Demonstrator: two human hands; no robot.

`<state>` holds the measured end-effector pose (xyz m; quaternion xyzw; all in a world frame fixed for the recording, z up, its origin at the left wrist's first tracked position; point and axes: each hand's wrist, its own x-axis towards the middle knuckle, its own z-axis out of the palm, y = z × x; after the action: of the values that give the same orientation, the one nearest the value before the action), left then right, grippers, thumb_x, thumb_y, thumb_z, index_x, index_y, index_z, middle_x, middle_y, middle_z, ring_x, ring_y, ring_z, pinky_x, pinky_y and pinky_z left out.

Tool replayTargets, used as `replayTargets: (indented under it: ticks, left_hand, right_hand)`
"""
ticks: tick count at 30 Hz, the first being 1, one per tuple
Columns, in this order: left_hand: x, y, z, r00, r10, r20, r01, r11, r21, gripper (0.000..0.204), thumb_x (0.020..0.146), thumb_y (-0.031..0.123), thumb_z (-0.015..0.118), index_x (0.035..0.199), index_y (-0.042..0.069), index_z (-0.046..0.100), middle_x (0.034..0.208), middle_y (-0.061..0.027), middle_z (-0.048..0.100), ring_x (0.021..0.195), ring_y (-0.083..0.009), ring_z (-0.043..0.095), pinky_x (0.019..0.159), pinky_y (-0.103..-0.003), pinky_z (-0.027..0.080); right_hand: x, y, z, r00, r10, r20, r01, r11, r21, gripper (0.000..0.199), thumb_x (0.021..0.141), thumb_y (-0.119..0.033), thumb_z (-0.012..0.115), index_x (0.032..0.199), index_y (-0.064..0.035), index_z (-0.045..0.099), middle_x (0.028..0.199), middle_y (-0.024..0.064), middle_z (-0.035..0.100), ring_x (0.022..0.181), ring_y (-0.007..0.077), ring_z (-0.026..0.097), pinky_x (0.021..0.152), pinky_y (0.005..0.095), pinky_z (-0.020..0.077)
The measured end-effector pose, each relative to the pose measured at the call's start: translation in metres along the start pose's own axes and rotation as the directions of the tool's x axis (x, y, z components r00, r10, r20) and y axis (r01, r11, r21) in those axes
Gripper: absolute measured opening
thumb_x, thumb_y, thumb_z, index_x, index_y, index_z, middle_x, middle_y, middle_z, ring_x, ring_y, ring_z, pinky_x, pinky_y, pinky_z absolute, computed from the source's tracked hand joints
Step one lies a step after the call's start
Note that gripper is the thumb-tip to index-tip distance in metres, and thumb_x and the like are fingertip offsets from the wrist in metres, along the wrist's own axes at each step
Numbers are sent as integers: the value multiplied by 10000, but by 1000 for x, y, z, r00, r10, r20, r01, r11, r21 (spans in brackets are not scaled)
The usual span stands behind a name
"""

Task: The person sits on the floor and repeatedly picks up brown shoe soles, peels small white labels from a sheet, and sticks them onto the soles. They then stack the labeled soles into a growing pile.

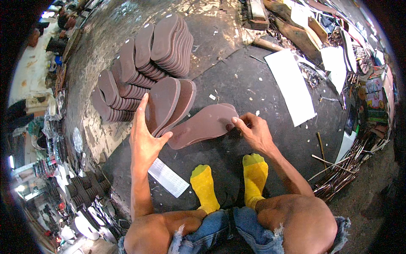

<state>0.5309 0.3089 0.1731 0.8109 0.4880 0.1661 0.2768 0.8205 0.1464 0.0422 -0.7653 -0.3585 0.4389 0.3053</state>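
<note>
My left hand (146, 142) is wrapped round the near end of some brown shoe soles (163, 103), thumb on one side and fingers on the other. At least two soles show there, fanned apart and tilted. To their right, another brown sole (201, 127) lies lengthwise over the dark mat, with a second edge showing along its rim. My right hand (256, 133) pinches the right end of that sole between thumb and bent fingers. Just beyond my left hand stand several stacks of matching brown soles (169, 42), some with small white tags on top.
Between my left forearm and my yellow socks (204, 184) lies a white printed strip (168, 178). A white sheet (292, 86) rests on the dark mat (215, 80) at the right. Wood pieces (296, 34), scraps and thin sticks (351, 169) crowd the right side; clutter lines the left.
</note>
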Motion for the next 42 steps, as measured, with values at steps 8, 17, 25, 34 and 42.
replayTargets:
  ticks: [8, 17, 25, 34, 42]
  left_hand:
    - [-19, -26, -18, 991, -27, -129, 37, 997, 71, 1247, 621, -51, 970, 1716, 127, 400, 1717, -176, 496, 1572, -379, 490, 1316, -483, 382]
    - [-17, -36, -14, 991, -68, -112, 68, 998, -6, 1251, 628, -54, 966, 1722, 95, 378, 1705, -175, 504, 1555, -338, 498, 1322, -458, 365]
    - [-18, -20, -14, 994, -8, -105, 10, 1000, 20, 1236, 622, -37, 982, 1707, 133, 414, 1715, -140, 502, 1558, -365, 509, 1283, -489, 437]
    - [-5, 1, -13, 999, -3, -45, 5, 999, 54, 1238, 627, -8, 984, 1712, 110, 400, 1727, -153, 487, 1582, -351, 482, 1318, -455, 389]
    - [-11, 34, 30, 980, 174, 100, -196, 933, 302, 1302, 593, 79, 1021, 1726, 259, 407, 1301, -120, 656, 1190, -378, 663, 1043, -504, 529]
  right_hand:
    - [-35, 3, -19, 917, -58, 395, -39, 971, 234, 412, 1018, -416, 809, 1015, -4, 782, 857, 35, 741, 823, 141, 662, 761, 376, 557]
    - [-34, 47, -18, 869, -44, 493, 53, 999, -4, 457, 1036, -428, 753, 1121, 19, 793, 878, 180, 776, 819, 247, 729, 769, 451, 580]
    - [-33, 30, -32, 737, -77, 672, 79, 996, 28, 447, 1060, -438, 735, 1124, 3, 771, 964, 125, 789, 912, 215, 719, 835, 430, 568]
    - [12, -25, -30, 931, -134, 339, 126, 991, 46, 493, 1067, -487, 731, 1009, 2, 750, 799, 77, 702, 772, 193, 665, 720, 405, 545]
    - [10, 25, -21, 1000, -31, -6, 31, 996, 85, 443, 1096, -429, 729, 961, -10, 676, 754, 5, 620, 697, 107, 590, 625, 309, 482]
